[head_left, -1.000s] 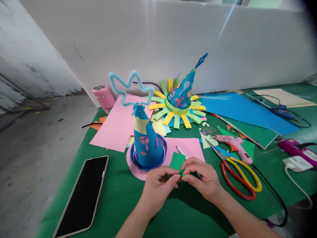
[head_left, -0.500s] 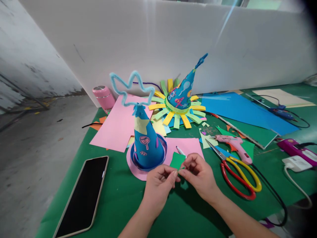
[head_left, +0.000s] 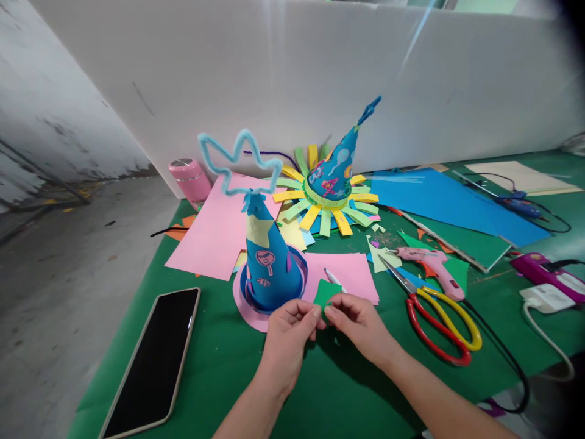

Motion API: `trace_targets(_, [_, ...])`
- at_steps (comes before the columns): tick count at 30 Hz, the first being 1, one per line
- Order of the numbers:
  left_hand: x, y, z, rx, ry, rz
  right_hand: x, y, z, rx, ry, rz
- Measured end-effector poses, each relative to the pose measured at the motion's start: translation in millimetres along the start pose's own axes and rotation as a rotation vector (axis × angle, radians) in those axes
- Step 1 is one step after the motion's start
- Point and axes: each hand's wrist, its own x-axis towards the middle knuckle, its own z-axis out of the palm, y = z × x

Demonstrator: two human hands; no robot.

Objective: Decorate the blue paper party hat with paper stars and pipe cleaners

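Note:
Between my hands is a small piece of green paper (head_left: 325,291), its lower edge pinched from both sides. My left hand (head_left: 293,329) grips it with thumb and forefinger. My right hand (head_left: 359,323) pinches it close to the left fingertips, which hide part of it. Just beyond my left hand stands a blue paper cone hat (head_left: 269,274) with a pink brim, a yellow star and a light blue fuzzy-wire star on top. A white marker (head_left: 333,278) lies on pink paper (head_left: 354,268) behind the green piece.
Scissors (head_left: 439,323) and a pink glue gun (head_left: 432,265) lie to the right. A phone (head_left: 153,360) is at the left. Behind are a second cone hat (head_left: 336,174), blue sheets (head_left: 448,201) and a pink flask (head_left: 189,182). Chargers (head_left: 551,286) lie far right.
Both hands have shifted slightly, and the right fingers have curled lower over the green paper. The paper stays pinched between them. The rest of the table looks the same.

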Motion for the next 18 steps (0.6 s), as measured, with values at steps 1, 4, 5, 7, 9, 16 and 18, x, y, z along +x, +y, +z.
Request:
trace_targets(1, [0.0, -1.1, -0.6, 0.009, -0.003, 0.010, 0.2, 0.0, 0.5, 0.004, 0.005, -0.005])
trace_targets(4, [-0.2, -2.6, -2.1, 0.053, -0.018, 0.041, 0.1, -0.1, 0.4, 0.037, 0.021, -0.026])
trace_targets(5, [-0.2, -2.1, -2.5, 0.078, -0.025, 0.053, -0.3, -0.1, -0.2, 0.050, 0.022, -0.033])
trace_targets(7, [-0.5, 0.6, -3.1, 0.149, -0.049, 0.082, -1.5, 0.1, -1.7, 0.060, 0.020, -0.046])
trace_targets(9, [-0.7, 4.5, -3.6, 0.232, -0.076, 0.134, -3.0, 0.3, -3.3, 0.033, 0.029, -0.075])
trace_targets(16, [-1.0, 12.7, -7.7, 0.584, -0.185, 0.424, -6.0, -1.9, -7.8, -0.218, 0.073, -0.236])
trace_targets(18, [-0.3, 11.9, -9.5, 0.685, -0.200, 0.504, -5.9, -2.1, -8.4, -0.245, 0.070, -0.251])
